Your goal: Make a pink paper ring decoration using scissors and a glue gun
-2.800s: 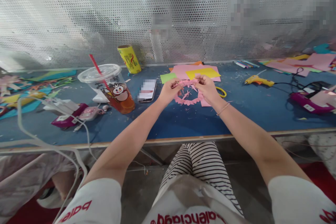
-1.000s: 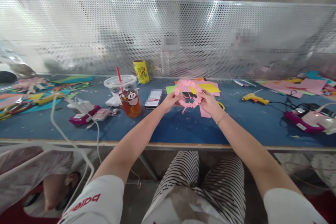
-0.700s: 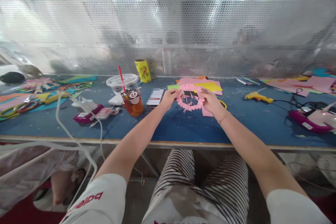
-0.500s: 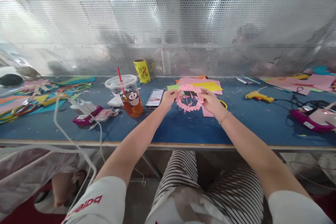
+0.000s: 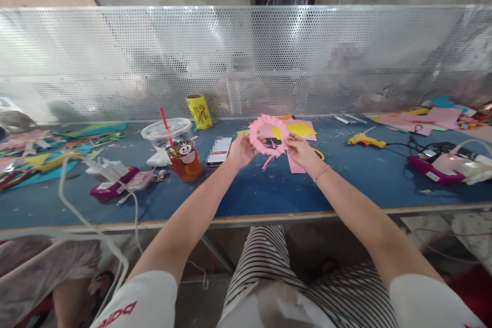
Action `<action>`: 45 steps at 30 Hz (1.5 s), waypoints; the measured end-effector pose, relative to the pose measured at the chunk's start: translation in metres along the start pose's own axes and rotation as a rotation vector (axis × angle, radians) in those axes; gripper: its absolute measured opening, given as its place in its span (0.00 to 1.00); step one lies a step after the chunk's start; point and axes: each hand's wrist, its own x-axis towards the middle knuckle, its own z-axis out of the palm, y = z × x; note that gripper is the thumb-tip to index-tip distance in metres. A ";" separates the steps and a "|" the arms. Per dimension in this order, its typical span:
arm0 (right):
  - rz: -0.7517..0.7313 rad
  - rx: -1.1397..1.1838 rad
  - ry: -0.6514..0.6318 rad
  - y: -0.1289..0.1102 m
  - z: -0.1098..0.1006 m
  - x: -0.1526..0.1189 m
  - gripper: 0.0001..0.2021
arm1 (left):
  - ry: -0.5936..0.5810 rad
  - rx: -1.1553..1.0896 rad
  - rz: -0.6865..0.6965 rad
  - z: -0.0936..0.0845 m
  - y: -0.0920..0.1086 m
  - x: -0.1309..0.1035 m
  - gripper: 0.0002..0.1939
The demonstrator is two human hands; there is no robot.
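Observation:
A pink paper ring (image 5: 268,119) with a fringed, frilly edge is held up above the blue table (image 5: 246,200). My left hand (image 5: 243,149) is closed on its left side. On the opposite side, my right hand (image 5: 300,149) pinches the ring between thumb and fingers. Through and below the ring, thin pink paper scraps (image 5: 269,161) lie on the table. Pink and yellow paper sheets (image 5: 303,128) are behind it. A yellow scissor handle (image 5: 319,154) shows partly beside my right hand.
Left of my hands are a phone (image 5: 220,151), a plastic drink cup (image 5: 184,159) with a red straw and a yellow roll (image 5: 199,111). A yellow glue gun (image 5: 367,140) and a purple power strip (image 5: 436,170) lie right. A perforated metal screen (image 5: 246,36) borders the table's back.
The pink ring has tilted and shifted in my hands, which now hold it lower along its sides. My left hand has turned. The whole view has moved slightly to the right.

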 end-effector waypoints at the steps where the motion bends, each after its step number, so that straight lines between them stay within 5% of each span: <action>1: -0.008 0.024 0.005 -0.001 0.002 -0.001 0.16 | -0.016 0.004 -0.020 0.002 -0.002 -0.001 0.17; 7: -0.061 0.081 -0.047 -0.003 0.008 -0.004 0.15 | -0.074 0.336 0.002 0.002 -0.026 0.005 0.15; 10: -0.082 0.108 -0.062 -0.005 0.007 -0.005 0.15 | -0.045 0.712 0.127 -0.008 -0.027 0.010 0.03; 14: -0.102 0.122 -0.047 -0.009 0.004 -0.003 0.15 | 0.035 1.313 0.239 -0.027 -0.014 0.015 0.08; 23: -0.326 0.110 0.044 -0.044 0.000 -0.005 0.11 | -0.088 1.542 0.122 -0.043 -0.009 0.024 0.17; 27: -0.372 0.044 0.091 -0.050 -0.004 -0.005 0.09 | 0.070 1.451 0.186 -0.037 -0.012 0.019 0.01; 29: -0.365 0.034 0.096 -0.044 -0.004 -0.004 0.09 | 0.048 1.329 0.292 -0.031 -0.013 0.014 0.15; 31: -0.332 0.038 0.078 -0.034 -0.003 -0.002 0.10 | -0.110 1.148 0.324 -0.022 -0.016 0.010 0.26; 34: -0.275 0.049 0.059 -0.018 0.003 -0.002 0.13 | -0.294 0.690 0.185 -0.004 -0.023 0.002 0.36; 39: -0.230 0.022 0.011 -0.002 0.012 -0.004 0.17 | -0.247 0.134 0.094 0.022 -0.029 -0.008 0.33; 45: -0.270 -0.064 -0.084 0.001 0.017 -0.010 0.17 | -0.155 0.051 0.130 0.025 -0.017 -0.012 0.28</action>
